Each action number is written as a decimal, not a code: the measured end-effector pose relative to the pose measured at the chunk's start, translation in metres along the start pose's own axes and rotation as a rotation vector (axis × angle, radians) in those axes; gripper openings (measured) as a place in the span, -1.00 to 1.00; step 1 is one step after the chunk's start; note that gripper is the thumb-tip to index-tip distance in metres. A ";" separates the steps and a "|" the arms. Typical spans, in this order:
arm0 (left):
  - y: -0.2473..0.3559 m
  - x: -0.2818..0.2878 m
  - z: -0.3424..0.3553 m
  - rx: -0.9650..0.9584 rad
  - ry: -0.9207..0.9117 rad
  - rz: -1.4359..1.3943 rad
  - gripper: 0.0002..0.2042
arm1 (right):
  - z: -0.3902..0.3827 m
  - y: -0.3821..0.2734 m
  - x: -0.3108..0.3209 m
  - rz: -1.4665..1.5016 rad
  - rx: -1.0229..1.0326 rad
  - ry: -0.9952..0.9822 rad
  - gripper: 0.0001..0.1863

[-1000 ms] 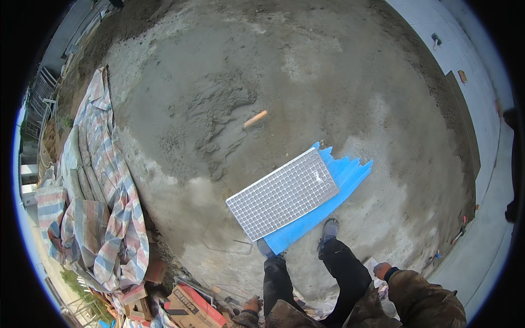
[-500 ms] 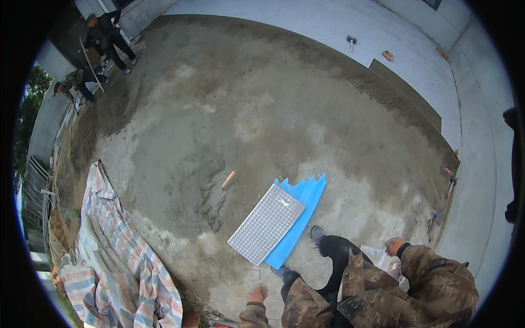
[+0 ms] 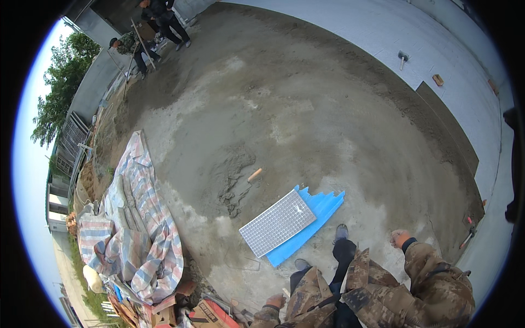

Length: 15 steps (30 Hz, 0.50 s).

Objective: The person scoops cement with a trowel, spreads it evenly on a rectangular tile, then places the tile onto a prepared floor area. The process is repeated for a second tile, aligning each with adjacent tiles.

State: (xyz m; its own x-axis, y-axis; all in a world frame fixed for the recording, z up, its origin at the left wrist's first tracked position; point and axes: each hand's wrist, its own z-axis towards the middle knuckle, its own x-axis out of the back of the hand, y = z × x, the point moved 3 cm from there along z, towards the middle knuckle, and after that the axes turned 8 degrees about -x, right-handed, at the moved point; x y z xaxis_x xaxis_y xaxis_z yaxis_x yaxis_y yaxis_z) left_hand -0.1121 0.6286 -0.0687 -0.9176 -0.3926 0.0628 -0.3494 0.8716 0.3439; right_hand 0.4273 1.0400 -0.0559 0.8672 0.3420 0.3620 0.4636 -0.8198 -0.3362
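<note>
My left hand [image 3: 276, 300] hangs low beside my camouflage coat, fingers loosely bent and apart, with nothing seen in it. My right hand [image 3: 399, 238] is out to the right over the concrete, fingers curled in, with no object visible in it. Ahead of my shoes, a white square-grid panel [image 3: 278, 223] lies partly over a blue sheet with a ragged edge [image 3: 327, 208]. Farther forward, a short wooden handle [image 3: 255, 174] sticks out at a patch of wet, uneven mortar [image 3: 232, 177].
Two co-workers [image 3: 165, 23] [image 3: 133, 48] are by long poles at top left. Striped tarpaulins [image 3: 128, 218] and cardboard [image 3: 205, 312] lie left. Along the right run white paving [image 3: 437, 44] with a mallet [image 3: 403, 59] and brick [image 3: 437, 80], a wall, and tools [image 3: 469, 232].
My view has tilted up, bringing both co-workers into sight, then shifted so more sky and trees show at left. My hands have shifted slightly with my body.
</note>
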 end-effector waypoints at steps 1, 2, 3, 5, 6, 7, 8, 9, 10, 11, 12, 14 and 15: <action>0.023 -0.019 -0.012 -0.211 -0.019 0.172 -0.68 | 0.004 -0.018 0.011 -0.060 0.059 -0.030 -0.78; 0.043 -0.039 -0.023 -0.336 0.003 0.250 -0.67 | 0.003 -0.029 0.020 -0.104 0.071 -0.044 -0.79; 0.059 -0.049 -0.027 -0.316 -0.013 0.155 -0.66 | 0.000 -0.036 0.026 -0.146 0.075 -0.057 -0.80; 0.081 -0.056 -0.022 -0.250 -0.019 -0.045 -0.66 | -0.006 -0.049 0.027 -0.230 0.110 -0.033 -0.79; 0.084 -0.066 -0.013 -0.230 -0.040 -0.233 -0.67 | -0.009 -0.054 0.024 -0.277 0.110 -0.036 -0.79; 0.086 -0.061 -0.004 -0.272 0.012 -0.203 -0.66 | -0.009 -0.064 0.024 -0.317 0.096 -0.044 -0.78; 0.083 -0.054 0.007 -0.285 0.091 -0.136 -0.66 | -0.008 -0.075 0.022 -0.377 0.138 -0.056 -0.79; 0.072 -0.047 0.013 -0.309 0.191 -0.225 -0.67 | -0.009 -0.081 0.016 -0.410 0.154 -0.084 -0.79; 0.062 -0.036 0.018 -0.336 0.297 -0.301 -0.68 | -0.008 -0.088 0.010 -0.412 0.156 -0.134 -0.78; 0.049 -0.027 0.021 -0.276 0.351 -0.422 -0.71 | -0.004 -0.099 0.007 -0.463 0.183 -0.153 -0.78; 0.034 -0.020 0.023 -0.198 0.405 -0.564 -0.73 | 0.003 -0.112 0.006 -0.496 0.196 -0.187 -0.79; 0.001 -0.014 0.017 -0.080 0.464 -0.387 -0.77 | 0.025 -0.139 0.011 -0.549 0.139 -0.223 -0.77; -0.008 -0.010 0.016 -0.068 0.477 -0.282 -0.75 | 0.039 -0.157 0.015 -0.547 0.172 -0.242 -0.77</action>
State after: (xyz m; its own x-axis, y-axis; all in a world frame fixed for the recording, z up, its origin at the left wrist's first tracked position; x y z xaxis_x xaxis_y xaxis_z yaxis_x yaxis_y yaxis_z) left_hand -0.1028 0.6300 -0.0870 -0.5971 -0.7112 0.3710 -0.5414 0.6986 0.4678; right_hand 0.3746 1.1915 -0.0316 0.5028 0.8025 0.3211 0.8578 -0.4172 -0.3003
